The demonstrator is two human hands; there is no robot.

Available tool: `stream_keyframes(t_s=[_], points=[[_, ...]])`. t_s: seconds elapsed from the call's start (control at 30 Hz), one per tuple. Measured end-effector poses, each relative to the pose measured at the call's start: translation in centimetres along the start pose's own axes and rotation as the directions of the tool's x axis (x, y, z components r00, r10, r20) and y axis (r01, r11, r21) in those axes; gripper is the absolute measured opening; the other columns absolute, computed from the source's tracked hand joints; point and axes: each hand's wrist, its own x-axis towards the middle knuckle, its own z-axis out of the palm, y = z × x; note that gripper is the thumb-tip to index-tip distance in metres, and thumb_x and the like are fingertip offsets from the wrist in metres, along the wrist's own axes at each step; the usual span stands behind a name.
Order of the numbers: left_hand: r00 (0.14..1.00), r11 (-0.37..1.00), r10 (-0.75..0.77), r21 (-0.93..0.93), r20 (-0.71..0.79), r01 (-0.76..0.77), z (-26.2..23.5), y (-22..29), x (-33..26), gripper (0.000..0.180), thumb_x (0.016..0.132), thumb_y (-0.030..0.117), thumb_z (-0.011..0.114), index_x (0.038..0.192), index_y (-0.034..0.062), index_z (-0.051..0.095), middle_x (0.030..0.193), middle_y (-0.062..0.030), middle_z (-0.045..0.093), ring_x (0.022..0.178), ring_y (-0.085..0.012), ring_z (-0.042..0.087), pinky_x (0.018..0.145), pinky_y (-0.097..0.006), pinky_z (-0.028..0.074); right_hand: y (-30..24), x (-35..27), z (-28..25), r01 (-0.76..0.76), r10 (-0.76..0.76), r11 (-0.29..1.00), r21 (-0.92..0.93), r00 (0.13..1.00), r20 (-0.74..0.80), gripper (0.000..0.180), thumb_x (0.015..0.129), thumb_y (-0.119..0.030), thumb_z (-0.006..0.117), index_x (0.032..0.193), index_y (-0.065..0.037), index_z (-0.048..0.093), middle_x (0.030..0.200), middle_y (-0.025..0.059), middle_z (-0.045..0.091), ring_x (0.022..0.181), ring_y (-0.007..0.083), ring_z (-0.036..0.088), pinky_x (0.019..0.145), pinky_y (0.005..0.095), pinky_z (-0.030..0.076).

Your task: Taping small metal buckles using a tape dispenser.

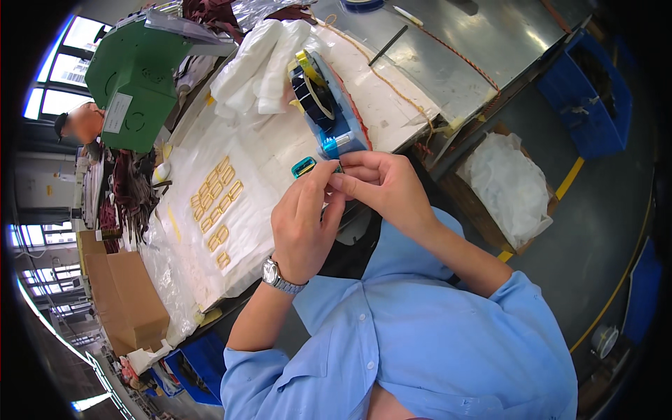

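My left hand (302, 220), with a silver wristwatch (273, 273) on its wrist, meets my right hand (392, 185) fingertip to fingertip over the table's near edge. Both are pinched closed on a small teal piece (339, 169), mostly hidden by the fingers. Beside my left fingertips shows a teal rounded rectangular frame (304, 166); whether it is held or joined to that piece, I cannot tell. Just beyond my fingers stands a blue-grey tape dispenser (343, 115) with tape rolls, teal tape at its near end. Gold-coloured rectangular frames (215, 199) lie in rows on a white sheet to the left.
Crumpled white plastic (255, 70) lies behind the dispenser. A green machine (133, 84) stands at far left, near a cardboard box (126, 301). Right of the table are a plastic-lined box (504, 189) and a blue crate (588, 98). Another person (84, 124) is at far left.
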Motion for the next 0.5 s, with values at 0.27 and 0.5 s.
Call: stream_keyframes(t_s=[0.27,0.5], points=[[0.999,0.999,-0.037,-0.015,0.025,0.037,0.2,0.4,0.2,0.041,0.087,-0.007,0.080,0.126,0.0012,0.072,0.097,-0.0123,0.078,0.080,-0.0237,0.079,0.073,-0.036,0.062,0.4,-0.4,0.2,0.009,-0.007,1.000,0.021,0.997,-0.072,0.038,0.099,-0.019,0.084,0.127,0.006,0.076,0.098,0.0083,0.084,0.088,0.0071,0.075,0.075,0.0224,0.060],[0.930,0.881,-0.299,-0.314,0.213,0.355,1.3,1.1,-2.7,0.038,0.094,-0.008,0.076,0.131,-0.0025,0.071,0.105,-0.0125,0.081,0.092,-0.0173,0.081,0.086,-0.030,0.065,1.4,-3.0,-2.1,-0.107,0.105,0.974,-0.200,0.994,-0.022,0.037,0.102,-0.020,0.081,0.128,0.006,0.074,0.100,0.0090,0.083,0.086,0.0091,0.076,0.074,0.0247,0.061]])
